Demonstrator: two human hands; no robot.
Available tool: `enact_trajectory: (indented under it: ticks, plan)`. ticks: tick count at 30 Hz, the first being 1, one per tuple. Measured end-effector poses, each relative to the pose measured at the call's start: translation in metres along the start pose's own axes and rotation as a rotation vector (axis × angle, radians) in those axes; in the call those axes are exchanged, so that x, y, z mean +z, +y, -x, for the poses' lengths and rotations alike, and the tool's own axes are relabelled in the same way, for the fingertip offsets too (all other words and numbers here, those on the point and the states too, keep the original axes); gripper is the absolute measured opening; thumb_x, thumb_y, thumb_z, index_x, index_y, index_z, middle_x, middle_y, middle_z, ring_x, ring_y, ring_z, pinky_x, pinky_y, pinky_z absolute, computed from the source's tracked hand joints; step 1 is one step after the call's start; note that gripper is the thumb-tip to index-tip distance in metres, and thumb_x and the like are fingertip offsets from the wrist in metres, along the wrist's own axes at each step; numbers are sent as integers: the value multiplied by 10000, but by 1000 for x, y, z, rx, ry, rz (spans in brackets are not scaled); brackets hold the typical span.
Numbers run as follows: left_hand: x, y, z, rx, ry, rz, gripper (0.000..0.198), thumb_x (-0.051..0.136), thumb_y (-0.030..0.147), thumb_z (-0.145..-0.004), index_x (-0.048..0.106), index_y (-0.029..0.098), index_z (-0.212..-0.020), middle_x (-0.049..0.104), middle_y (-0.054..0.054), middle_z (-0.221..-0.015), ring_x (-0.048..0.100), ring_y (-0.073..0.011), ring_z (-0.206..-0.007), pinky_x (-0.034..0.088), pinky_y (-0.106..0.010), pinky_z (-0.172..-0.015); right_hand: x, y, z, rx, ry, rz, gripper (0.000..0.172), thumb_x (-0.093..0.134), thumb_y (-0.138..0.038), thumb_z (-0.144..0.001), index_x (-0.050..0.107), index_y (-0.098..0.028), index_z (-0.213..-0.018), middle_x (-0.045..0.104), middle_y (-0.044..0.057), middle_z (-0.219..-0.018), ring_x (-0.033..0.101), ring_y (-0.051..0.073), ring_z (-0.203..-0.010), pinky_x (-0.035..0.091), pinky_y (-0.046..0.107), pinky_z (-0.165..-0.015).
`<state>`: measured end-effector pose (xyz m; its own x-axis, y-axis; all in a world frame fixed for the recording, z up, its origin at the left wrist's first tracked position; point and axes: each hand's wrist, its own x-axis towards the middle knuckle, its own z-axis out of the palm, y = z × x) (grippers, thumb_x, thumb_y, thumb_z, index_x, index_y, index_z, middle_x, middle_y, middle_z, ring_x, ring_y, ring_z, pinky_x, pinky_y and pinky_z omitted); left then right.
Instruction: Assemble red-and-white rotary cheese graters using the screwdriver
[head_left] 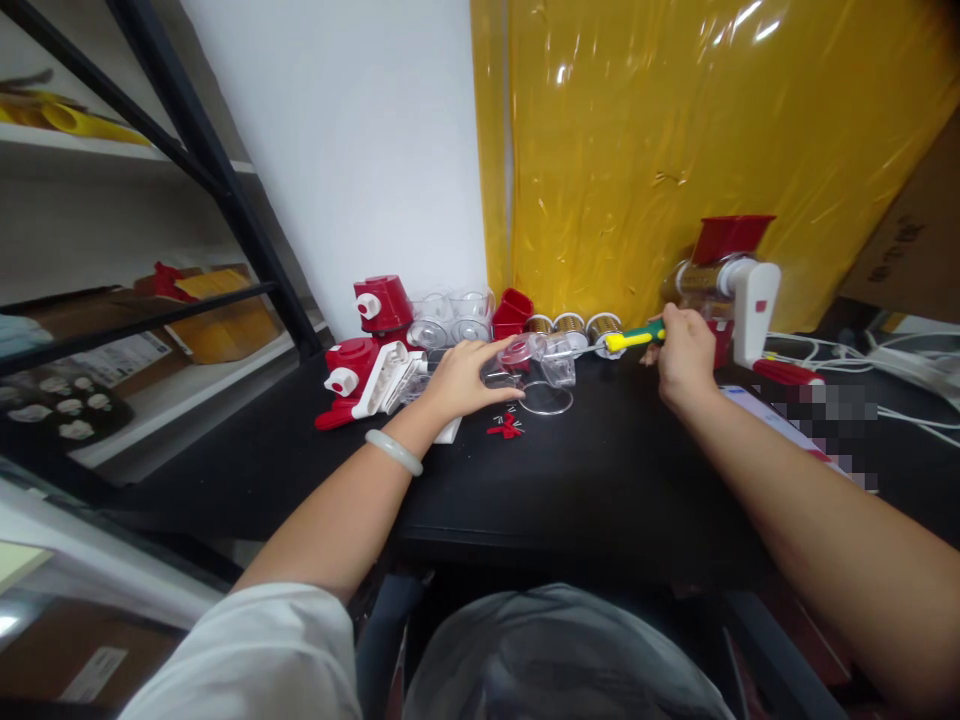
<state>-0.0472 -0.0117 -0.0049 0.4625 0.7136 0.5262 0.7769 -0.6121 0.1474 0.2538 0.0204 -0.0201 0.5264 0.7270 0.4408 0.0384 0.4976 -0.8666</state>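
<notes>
My right hand (pixel 686 350) is closed round the handle of a yellow and green screwdriver (pixel 628 340). The screwdriver points left, its shaft reaching a clear plastic part (pixel 557 362) with a reddish round end. My left hand (pixel 469 378) holds that part from the left, thumb below and fingers above. The part's round clear rim (pixel 546 399) rests on the black table. Just in front of my left thumb lie small red pieces and several screws (pixel 508 427). Whether the screwdriver's tip sits in a screw I cannot make out.
Red and white grater bodies (pixel 352 375) and clear cups (pixel 450 318) stand behind my left arm. Metal grater drums (pixel 570 324) line the back. An assembled rotary grater (pixel 754 300) stands at right, near a printed sheet (pixel 780 420) and white cables (pixel 847 355).
</notes>
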Motion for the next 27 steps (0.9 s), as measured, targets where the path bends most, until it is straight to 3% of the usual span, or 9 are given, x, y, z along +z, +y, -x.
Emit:
enact_trajectory:
  ticks: [4,6,12,18,24,27]
  plan:
    - [0,0,0,1,2,3,816,755,582,-723,458,325,-1438,637,-65,-1073,553,-285,-1022,439,-438,-926,-1,1,0,6,-6,62,422,446,-616,-889,517,-235,-722,437,-54,-498,411,107,-358,370,261,-362]
    - [0,0,0,8,3,7,819,755,583,-723,458,316,-1439,639,-68,-1090,552,-285,-1026,435,-435,-932,-1,0,0,34,-1,57,462,366,-614,-916,534,-228,-726,446,-43,-490,437,117,-369,379,263,-366]
    - [-2,1,0,-7,-12,2,814,742,598,-729,461,312,-1437,643,-75,-1101,550,-283,-1002,436,-435,-909,1,-5,2,83,-14,-46,258,365,-323,-906,551,-223,-759,531,-18,-602,483,124,-393,402,278,-387]
    - [-1,0,0,7,-3,10,810,741,600,-728,473,299,-1431,647,-78,-1091,554,-284,-1003,439,-446,-911,2,-1,-1,80,-11,-46,169,486,-339,-863,522,-241,-732,494,-36,-585,424,110,-384,393,281,-390]
    - [-1,0,0,-2,-3,30,796,745,593,-727,487,305,-1422,643,-84,-1078,554,-288,-1006,442,-458,-910,0,2,-1,53,-30,20,341,498,-537,-884,505,-248,-703,351,-80,-418,368,118,-322,403,289,-381]
    - [-2,1,-1,-5,-9,30,795,744,593,-726,489,301,-1421,642,-85,-1072,556,-291,-1009,443,-462,-912,1,0,0,118,-14,17,431,359,-551,-935,539,-227,-716,403,-53,-411,410,133,-326,418,299,-384]
